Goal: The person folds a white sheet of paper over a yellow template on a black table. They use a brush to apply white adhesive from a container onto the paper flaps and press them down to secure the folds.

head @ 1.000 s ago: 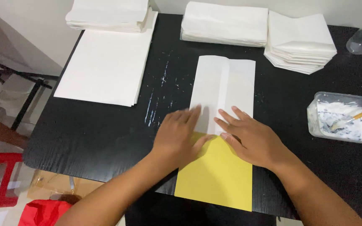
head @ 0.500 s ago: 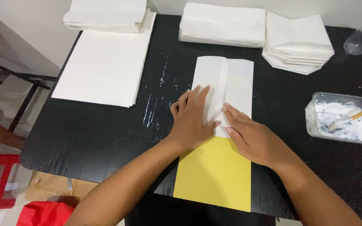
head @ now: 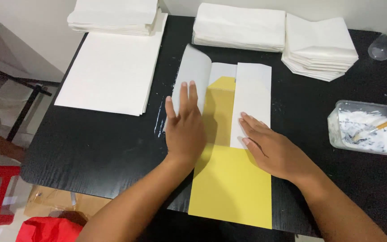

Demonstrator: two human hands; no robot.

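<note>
Nearest: yellow card template lying flat on the black table, its near end over the table edge. White paper sheet folded around the template's far half.

Left hand: flat, fingers together and extended, pressing on the sheet's left flap, which curls up off the template, far end raised. Nothing gripped.

Right hand: open, palm down, fingers spread on the near end of the right flap, holding it flat against the template.

Right of the hands: clear plastic tub of white paste with a brush in it.

Left, farther: flat stack of white sheets. Far edge: piles of folded white paper bags.
</note>
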